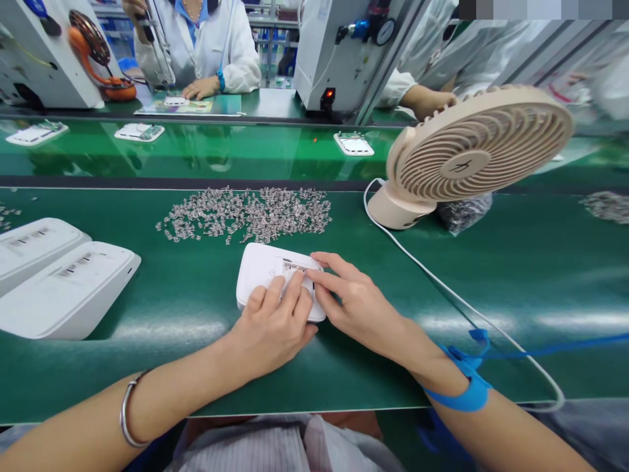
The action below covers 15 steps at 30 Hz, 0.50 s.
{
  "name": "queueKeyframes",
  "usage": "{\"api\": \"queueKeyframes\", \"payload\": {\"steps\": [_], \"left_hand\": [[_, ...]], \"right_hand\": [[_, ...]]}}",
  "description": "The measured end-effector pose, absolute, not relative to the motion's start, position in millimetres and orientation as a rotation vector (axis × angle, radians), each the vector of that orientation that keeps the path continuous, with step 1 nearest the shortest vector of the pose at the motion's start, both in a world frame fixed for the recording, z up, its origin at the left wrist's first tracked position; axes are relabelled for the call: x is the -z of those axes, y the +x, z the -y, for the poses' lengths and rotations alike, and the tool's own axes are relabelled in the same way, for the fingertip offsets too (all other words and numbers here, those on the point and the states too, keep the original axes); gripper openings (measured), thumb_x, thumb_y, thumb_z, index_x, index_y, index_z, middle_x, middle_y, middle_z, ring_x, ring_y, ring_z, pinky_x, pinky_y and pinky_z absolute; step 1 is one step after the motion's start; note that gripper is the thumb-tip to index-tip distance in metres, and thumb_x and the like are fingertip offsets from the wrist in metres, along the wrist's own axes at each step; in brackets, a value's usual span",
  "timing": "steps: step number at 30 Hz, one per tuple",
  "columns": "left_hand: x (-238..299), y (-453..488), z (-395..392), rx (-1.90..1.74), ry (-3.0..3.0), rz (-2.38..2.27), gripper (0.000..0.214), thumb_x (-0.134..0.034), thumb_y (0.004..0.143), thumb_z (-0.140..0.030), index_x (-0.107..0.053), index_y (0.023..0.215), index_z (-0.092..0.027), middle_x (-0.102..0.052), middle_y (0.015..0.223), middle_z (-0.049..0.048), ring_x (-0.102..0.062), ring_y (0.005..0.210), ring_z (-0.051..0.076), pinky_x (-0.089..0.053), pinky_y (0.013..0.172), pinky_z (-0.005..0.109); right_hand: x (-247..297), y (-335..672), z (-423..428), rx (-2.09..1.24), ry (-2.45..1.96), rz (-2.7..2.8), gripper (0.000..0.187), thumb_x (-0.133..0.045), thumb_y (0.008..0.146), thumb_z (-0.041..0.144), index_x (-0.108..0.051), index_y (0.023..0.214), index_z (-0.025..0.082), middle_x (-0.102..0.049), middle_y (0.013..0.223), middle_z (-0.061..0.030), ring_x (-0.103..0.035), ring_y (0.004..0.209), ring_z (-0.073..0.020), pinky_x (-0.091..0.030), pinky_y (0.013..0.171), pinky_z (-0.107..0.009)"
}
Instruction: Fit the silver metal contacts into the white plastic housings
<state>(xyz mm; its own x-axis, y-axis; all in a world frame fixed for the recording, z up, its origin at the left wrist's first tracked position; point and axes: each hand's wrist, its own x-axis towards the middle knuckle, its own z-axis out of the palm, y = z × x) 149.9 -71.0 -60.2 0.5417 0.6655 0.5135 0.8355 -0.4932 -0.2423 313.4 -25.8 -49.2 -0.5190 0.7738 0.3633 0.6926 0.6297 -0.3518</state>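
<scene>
A small white plastic casing [260,270] lies on the green bench [196,314] in front of me, with a small recess showing metal contacts on its top. My left hand [272,324] rests on its near edge, fingers pressing down beside the recess. My right hand [351,298] comes in from the right, with the index fingertip and thumb pinched at the recess. Whether a tiny part sits between those fingers is too small to tell. A pile of several small shiny metal pieces [246,213] lies just beyond the casing.
Two larger white casings [63,282] sit at the left. A beige desk fan [472,154] stands at the right with its white cable [442,288] running across the bench. Behind runs a green conveyor [221,151] carrying white parts; people in white coats work beyond it.
</scene>
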Motion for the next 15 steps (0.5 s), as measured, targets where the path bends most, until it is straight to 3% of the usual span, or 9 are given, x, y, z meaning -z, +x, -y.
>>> {"api": "queueKeyframes", "payload": {"steps": [10,15], "left_hand": [[56,152,72,0.430,-2.327,1.232,0.037,-0.047,0.085,-0.039,-0.063,0.108,-0.016,-0.062,0.121,0.0058,-0.053,0.098,0.024,-0.030,0.078,0.036],[57,152,73,0.432,-2.329,1.241,0.038,-0.046,0.086,-0.039,-0.061,0.111,-0.015,-0.063,0.118,0.0061,-0.053,0.100,0.024,-0.031,0.079,0.036]], "right_hand": [[54,311,20,-0.360,-1.100,2.255,0.020,-0.043,0.082,0.013,-0.063,0.084,0.018,-0.057,0.102,-0.0101,-0.057,0.092,-0.0200,-0.048,0.081,-0.037],[62,303,13,-0.532,-1.272,1.949,0.014,-0.050,0.072,0.017,-0.057,0.085,0.018,-0.059,0.088,-0.0062,-0.057,0.081,-0.0181,-0.047,0.075,-0.034]]}}
